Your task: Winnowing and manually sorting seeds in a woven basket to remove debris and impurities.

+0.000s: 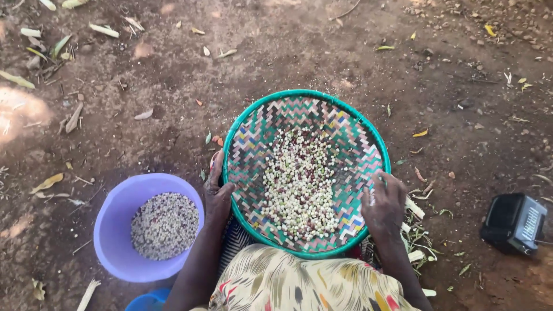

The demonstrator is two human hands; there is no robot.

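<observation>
A round woven tray with a green rim (242, 124) rests on my lap, holding a band of pale and dark beans (299, 184) down its middle. My left hand (218, 193) grips the tray's left rim, thumb over the edge. My right hand (383, 207) lies on the right inner side of the tray, fingers bent on the weave close to the beans. It is unclear whether those fingers pinch any beans.
A purple plastic bowl (115, 230) with mixed beans (165, 226) stands on the dirt at my left. A blue container edge (147, 300) shows below it. A small black radio (514, 223) sits at the right. Dry leaves and husk bits (417, 233) litter the ground.
</observation>
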